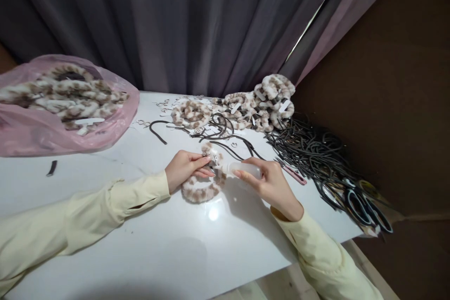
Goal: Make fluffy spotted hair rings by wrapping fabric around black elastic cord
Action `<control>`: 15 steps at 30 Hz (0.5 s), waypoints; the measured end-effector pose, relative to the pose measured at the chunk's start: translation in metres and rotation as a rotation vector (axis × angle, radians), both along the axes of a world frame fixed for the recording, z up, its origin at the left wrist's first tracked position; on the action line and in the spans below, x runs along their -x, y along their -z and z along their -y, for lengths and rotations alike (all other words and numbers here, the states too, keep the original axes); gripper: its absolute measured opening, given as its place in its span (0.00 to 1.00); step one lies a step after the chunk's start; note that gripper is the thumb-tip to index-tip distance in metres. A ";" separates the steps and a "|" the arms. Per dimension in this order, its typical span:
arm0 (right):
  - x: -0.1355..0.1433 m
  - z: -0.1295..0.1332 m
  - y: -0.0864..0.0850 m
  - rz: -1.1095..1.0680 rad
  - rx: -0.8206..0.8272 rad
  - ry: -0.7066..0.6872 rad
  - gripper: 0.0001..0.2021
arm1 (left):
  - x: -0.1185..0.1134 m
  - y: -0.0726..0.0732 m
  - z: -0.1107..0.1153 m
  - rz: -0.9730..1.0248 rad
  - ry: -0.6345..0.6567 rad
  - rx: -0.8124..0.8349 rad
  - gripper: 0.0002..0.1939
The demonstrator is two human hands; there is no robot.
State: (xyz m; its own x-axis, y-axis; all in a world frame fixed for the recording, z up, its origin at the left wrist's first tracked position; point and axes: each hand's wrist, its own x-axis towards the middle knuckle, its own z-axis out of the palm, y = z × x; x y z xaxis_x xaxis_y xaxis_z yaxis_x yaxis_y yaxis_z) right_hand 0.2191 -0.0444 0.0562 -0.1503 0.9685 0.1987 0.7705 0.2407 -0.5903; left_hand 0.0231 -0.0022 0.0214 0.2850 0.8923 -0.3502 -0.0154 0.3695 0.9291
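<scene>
Brown-spotted furry loop [200, 193]; translucent bottle [248, 168], nearly horizontal

White-brown mottled fur loop [200, 193], whitish bottle [246, 168], pink bag [28, 133]

Pink bag [119, 138] cut off at scene's left; fluffy loop [201, 193] partly hidden behind left hand [183, 168].
</scene>
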 end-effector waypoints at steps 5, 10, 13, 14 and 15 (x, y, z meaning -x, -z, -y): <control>0.000 0.000 0.000 -0.025 0.002 -0.009 0.16 | 0.000 -0.001 0.001 -0.006 0.004 0.000 0.08; 0.001 0.000 -0.001 -0.028 0.021 -0.006 0.16 | -0.001 -0.002 0.001 -0.009 0.001 0.005 0.08; 0.000 0.000 0.000 -0.031 0.005 0.004 0.16 | -0.001 -0.002 0.000 -0.004 0.002 0.009 0.08; 0.000 0.000 0.000 -0.039 0.006 0.002 0.16 | -0.001 -0.002 0.000 -0.005 0.003 0.008 0.08; 0.000 0.000 0.000 -0.048 0.011 -0.003 0.16 | -0.001 -0.002 0.000 -0.008 0.004 0.003 0.08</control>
State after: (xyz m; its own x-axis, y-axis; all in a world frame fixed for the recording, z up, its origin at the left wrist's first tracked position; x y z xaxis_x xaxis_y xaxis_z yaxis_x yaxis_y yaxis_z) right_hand 0.2192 -0.0440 0.0559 -0.1435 0.9703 0.1950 0.7406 0.2360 -0.6291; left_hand 0.0239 -0.0021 0.0232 0.2859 0.8899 -0.3555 -0.0062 0.3727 0.9279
